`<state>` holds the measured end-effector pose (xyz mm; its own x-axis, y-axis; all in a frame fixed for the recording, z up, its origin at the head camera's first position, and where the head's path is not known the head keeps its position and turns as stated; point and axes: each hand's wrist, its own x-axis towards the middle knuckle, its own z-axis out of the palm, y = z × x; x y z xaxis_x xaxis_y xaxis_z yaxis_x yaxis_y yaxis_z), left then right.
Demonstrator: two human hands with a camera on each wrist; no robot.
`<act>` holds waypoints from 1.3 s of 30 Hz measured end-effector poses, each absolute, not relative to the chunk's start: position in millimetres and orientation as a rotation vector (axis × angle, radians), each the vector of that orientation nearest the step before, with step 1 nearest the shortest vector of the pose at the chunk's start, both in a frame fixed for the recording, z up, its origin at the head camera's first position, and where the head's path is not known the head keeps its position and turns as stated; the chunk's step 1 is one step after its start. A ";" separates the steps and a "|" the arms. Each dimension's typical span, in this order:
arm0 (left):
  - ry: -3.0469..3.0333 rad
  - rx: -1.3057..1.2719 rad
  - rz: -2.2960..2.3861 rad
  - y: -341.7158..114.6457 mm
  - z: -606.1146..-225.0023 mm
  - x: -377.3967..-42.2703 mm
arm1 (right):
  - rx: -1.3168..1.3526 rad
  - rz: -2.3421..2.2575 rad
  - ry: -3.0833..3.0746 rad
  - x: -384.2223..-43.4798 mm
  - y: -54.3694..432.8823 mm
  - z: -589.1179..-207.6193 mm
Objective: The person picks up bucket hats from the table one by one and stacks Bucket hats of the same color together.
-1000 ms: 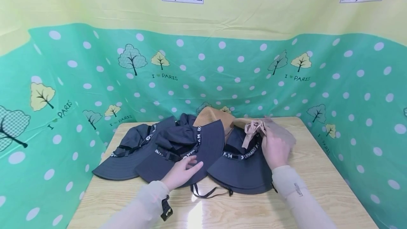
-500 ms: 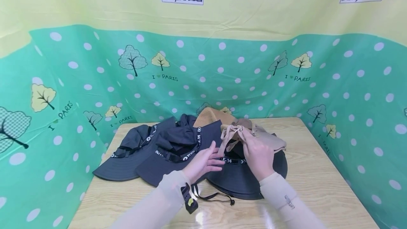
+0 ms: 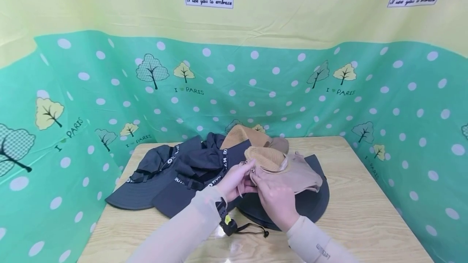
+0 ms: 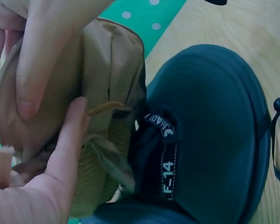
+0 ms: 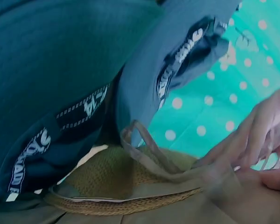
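Note:
A beige sun hat (image 3: 292, 177) with a straw-coloured woven crown (image 3: 265, 157) is between my two hands, above a dark bucket hat (image 3: 317, 210) on the table. With curled fingers my left hand (image 3: 234, 181) grips its near edge at the thin ties. My right hand (image 3: 276, 199) pinches the same edge just beside it; the fingertips are close together. In the right wrist view, a loop of beige ribbon (image 5: 151, 151) stands up by the woven crown. The left wrist view shows fingers on the folded beige cloth (image 4: 60, 98); part of the grip is hidden.
Two more dark bucket hats, one in the middle (image 3: 201, 161) and one at the left (image 3: 153, 161), overlap on the wooden table (image 3: 365, 214). Behind them stands a tan woven hat (image 3: 237, 134). A black chin cord (image 3: 252, 226) trails at the front. Dotted green cloth (image 3: 252, 104) surrounds the table.
My right hand has brought the beige hat left and nearer, turning its woven crown into view. My left hand has moved right and now grips the hat's edge.

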<state>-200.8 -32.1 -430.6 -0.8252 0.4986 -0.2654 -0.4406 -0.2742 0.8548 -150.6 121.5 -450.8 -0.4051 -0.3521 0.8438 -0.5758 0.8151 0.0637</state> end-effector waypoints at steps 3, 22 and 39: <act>1.405 0.021 2.139 -29.3 -432.4 -200.5 | 0.704 0.275 -2.052 -148.1 117.4 -456.0; 1.749 0.065 2.184 -21.7 -448.8 -193.5 | 0.904 0.754 -2.157 -150.8 121.5 -460.2; 1.902 0.270 2.247 -34.9 -402.2 -194.9 | 0.194 1.390 -2.492 -190.9 172.7 -423.0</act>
<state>-194.9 -34.9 -402.2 -0.9664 0.2563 0.0194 -0.0233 -0.1623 0.9865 -190.9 172.7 -423.0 -0.9515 0.0194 0.3071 -0.2511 0.5279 -0.8113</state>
